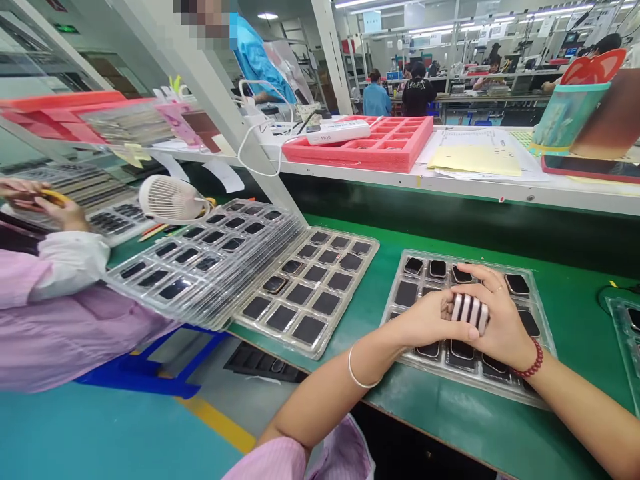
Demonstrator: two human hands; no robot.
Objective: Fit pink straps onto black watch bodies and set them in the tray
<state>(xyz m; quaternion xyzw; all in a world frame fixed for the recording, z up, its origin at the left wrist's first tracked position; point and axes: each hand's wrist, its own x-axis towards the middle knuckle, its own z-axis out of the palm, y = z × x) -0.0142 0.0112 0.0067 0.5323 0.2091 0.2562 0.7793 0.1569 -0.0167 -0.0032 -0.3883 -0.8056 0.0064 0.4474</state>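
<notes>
A small stack of smartwatch bodies (pixel 470 312), light-edged with dark bands between, sits between my two hands above a clear plastic tray (pixel 543 393). My left hand (pixel 435 317) grips the stack, its thumb along the near side. Wrapped against the far and right side is my right hand (pixel 507 317), with one finger stretched over the tray. Dark-screened smartwatch bodies (pixel 517 284) lie in the tray's pockets; my hands hide the middle ones. Left of this tray lies another clear tray (pixel 315 350), its pockets mostly showing dark squares, with a few watch bodies among them.
Tall stacked trays (pixel 200 293) and a white fan (pixel 173 199) stand at left, beside a co-worker's hand (pixel 70 213). A shelf (pixel 450 190) crosses behind the green bench (pixel 390 233), carrying a red foam tray (pixel 420 150), papers and a cup (pixel 567 117). Another tray (pixel 625 340) reaches in at right.
</notes>
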